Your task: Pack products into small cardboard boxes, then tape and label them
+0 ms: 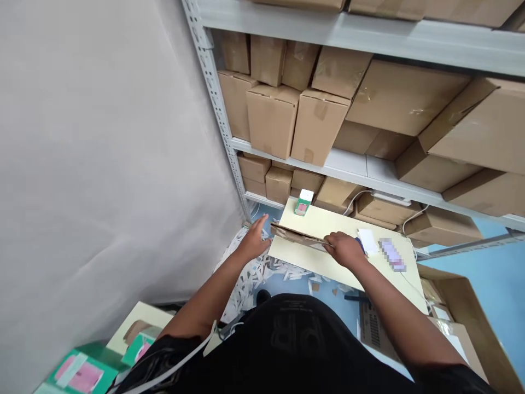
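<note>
My right hand point(343, 248) is closed around the right end of a flattened cardboard box point(297, 236), which is seen almost edge-on above the pale yellow table point(332, 220). Beside the box's left end, my left hand point(255, 241) is open, its thumb and fingers apart, not gripping the cardboard. A small green and white box with a pink patch point(303, 203) stands at the table's back left. Something dark blue, mostly hidden, shows just behind my right hand. White paper point(368, 241) and a blurred-out purple item point(392, 255) lie to the right of it.
Metal shelving point(344, 164) packed with brown cartons point(273, 117) rises behind the table. A grey-white sheet or wall point(123, 137) fills the left side. Paper strips point(246, 276) litter the floor. A large open carton point(471, 306) stands at right; green boxes point(84, 372) sit at lower left.
</note>
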### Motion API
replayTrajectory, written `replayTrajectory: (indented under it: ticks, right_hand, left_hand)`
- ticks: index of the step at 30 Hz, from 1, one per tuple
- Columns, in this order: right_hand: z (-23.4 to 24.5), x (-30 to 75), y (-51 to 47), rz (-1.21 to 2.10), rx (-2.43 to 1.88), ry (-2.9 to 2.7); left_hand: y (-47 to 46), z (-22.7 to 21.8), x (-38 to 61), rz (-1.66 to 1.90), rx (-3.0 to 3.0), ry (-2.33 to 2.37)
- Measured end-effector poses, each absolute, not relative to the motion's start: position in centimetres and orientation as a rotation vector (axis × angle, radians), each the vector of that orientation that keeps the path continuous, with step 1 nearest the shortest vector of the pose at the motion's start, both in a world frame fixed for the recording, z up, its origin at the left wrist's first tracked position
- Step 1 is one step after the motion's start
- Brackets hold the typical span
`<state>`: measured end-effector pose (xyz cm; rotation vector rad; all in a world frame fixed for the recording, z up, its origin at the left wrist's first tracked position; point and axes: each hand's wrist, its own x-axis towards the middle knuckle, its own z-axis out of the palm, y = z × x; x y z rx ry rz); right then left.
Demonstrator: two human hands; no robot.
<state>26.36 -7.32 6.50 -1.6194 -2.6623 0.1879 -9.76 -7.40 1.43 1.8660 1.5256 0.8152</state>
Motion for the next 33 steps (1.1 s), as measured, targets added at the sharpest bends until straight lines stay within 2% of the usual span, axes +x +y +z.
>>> replayTrajectory:
  ticks: [5, 10, 12, 15, 18, 21, 26, 33]
  right_hand:
    - [5.8, 24.8, -4.9, 0.166, -1.795, -2.644]
    - [3.7, 29.5, -5.8, 0.274, -1.850, -2.254]
    - [2.1, 32.2, -6.7, 0.405, -1.855, -1.933]
    - [-1.5, 35.1, -7.6, 0.822, -1.808, -1.469]
    - [-4.8, 35.5, -7.3, 1.065, -1.752, -1.263]
    - [-5.7, 35.3, -6.4, 1.045, -1.703, -1.184]
    - [-4.6, 37.2, -4.5, 0.912, -1.586, -1.128]
    - [-6.4, 37.7, -3.8, 1.074, -1.624, -1.194]
  left_hand:
    - [-1.1, 0.9, -7.1, 0.748, 1.670, 1.360]
    - [1.6, -1.2, -5.8, 0.777, 1.538, 1.324]
    - [1.8, -1.8, -5.6, 0.781, 1.487, 1.272]
    - [1.3, -2.7, -5.2, 0.796, 1.379, 1.230]
    - [0.5, -3.7, -4.6, 0.842, 1.286, 1.256]
    - [0.1, -4.0, -3.9, 0.941, 1.221, 1.311]
    - [-0.2, -3.1, -2.5, 1.121, 1.146, 1.266]
    - [-0.5, -3.0, -1.7, 1.180, 1.172, 1.194]
